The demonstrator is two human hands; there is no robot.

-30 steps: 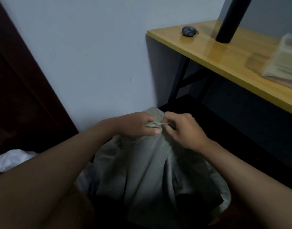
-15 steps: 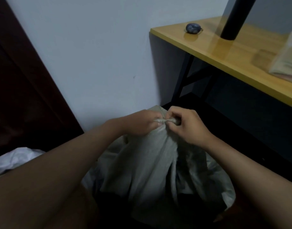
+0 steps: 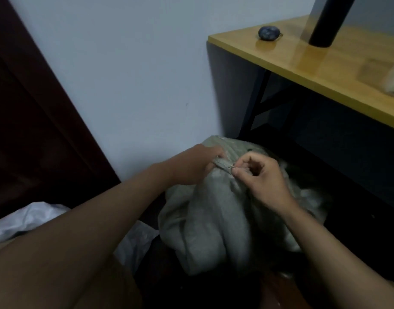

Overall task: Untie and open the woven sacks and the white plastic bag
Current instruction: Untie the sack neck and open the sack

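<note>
Two hands meet at the gathered neck [image 3: 223,165] of the grey-green woven sack [image 3: 209,219], which stands on the floor against the pale wall below the corner of the yellow wooden table [image 3: 325,70]. The left hand [image 3: 194,167] grips the neck from the left, fingers curled round it. The right hand [image 3: 261,180] pinches the tie at the neck's right end between thumb and forefinger. The neck's long axis runs left to right between both hands, so the pull is judged rightward. A crumpled white plastic bag [image 3: 28,219] lies well left of the sack.
</note>
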